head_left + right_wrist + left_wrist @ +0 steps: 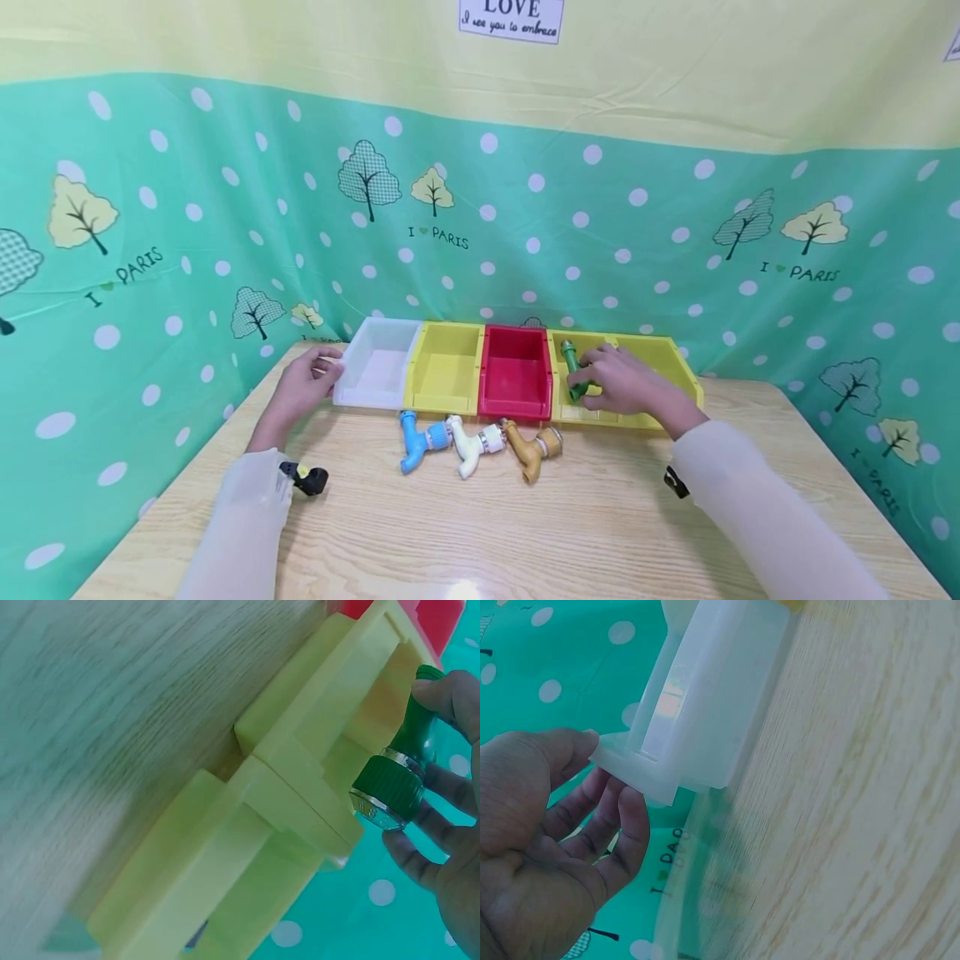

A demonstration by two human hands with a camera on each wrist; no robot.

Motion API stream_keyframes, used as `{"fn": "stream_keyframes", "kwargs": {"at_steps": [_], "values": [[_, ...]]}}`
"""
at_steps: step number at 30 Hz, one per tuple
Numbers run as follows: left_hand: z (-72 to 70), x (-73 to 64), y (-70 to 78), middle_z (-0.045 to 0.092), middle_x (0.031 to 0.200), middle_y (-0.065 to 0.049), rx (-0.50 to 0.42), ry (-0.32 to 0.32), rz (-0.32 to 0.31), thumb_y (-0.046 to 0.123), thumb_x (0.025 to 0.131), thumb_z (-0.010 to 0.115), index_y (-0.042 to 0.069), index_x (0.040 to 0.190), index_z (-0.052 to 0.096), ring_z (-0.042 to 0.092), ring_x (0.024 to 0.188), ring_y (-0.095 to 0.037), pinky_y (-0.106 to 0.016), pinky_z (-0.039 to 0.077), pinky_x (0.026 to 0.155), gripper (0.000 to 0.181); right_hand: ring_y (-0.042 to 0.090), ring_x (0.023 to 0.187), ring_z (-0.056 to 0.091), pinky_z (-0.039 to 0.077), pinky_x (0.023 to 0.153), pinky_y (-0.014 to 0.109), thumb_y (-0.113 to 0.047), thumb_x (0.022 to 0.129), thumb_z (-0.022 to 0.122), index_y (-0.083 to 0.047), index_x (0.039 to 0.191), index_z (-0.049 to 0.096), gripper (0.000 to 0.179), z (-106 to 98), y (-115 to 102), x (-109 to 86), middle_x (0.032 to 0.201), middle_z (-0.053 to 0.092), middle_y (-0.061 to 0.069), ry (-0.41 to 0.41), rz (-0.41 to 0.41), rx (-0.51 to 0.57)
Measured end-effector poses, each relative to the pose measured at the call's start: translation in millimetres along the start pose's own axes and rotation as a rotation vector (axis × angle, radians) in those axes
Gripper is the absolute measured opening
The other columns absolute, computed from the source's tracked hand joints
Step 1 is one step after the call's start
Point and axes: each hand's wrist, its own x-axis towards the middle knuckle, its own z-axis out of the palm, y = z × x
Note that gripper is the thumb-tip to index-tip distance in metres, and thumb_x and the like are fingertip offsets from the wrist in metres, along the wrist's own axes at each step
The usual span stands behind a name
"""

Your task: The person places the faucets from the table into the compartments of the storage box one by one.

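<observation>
My right hand (618, 379) grips a green plastic tap (572, 367) over the yellow bin (564, 414) just right of the red one. In the right wrist view, the green tap (397, 776) has a ribbed knob with a silver ring, and thumb and fingers hold it above the bin's opening. At the row's left end, my left hand (306, 382) pinches the side rim of a white bin (373, 398). The left wrist view shows the thumb on top of the white bin's (705, 712) corner and the fingertips beneath.
In front of the bins lie a blue tap (414, 442), a white tap (471, 446) and a brown tap (531, 452). Between the white bin and the right-hand ones stand another yellow bin (442, 402) and a red bin (515, 408). A patterned curtain (480, 192) hangs behind the wooden table (420, 533).
</observation>
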Motion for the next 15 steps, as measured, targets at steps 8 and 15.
{"fn": "stream_keyframes", "kwargs": {"at_steps": [8, 15], "values": [[0.6, -1.0, 0.6, 0.061, 0.119, -0.023, -0.004, -0.008, -0.011, 0.024, 0.108, 0.055, 0.002, 0.135, 0.055, 0.063, 0.099, -0.034, -0.037, 0.062, 0.077, 0.035, 0.027, 0.104, 0.055, 0.051, 0.088, 0.051, -0.027, 0.089, 0.079, -0.026, 0.116, 0.079, 0.027, 9.6, 6.7, 11.3, 0.114, 0.068, 0.004, -0.046, 0.059, 0.016], [0.3, -1.4, 2.9, 0.061, 0.121, -0.023, -0.003, -0.006, -0.017, 0.026, 0.108, 0.055, 0.002, 0.136, 0.055, 0.062, 0.101, -0.034, -0.036, 0.062, 0.077, 0.037, 0.027, 0.103, 0.058, 0.052, 0.091, 0.053, -0.019, 0.088, 0.077, -0.023, 0.116, 0.079, 0.028, 15.4, 11.2, 20.3, 0.113, 0.07, 0.004, -0.072, 0.067, 0.035]]}}
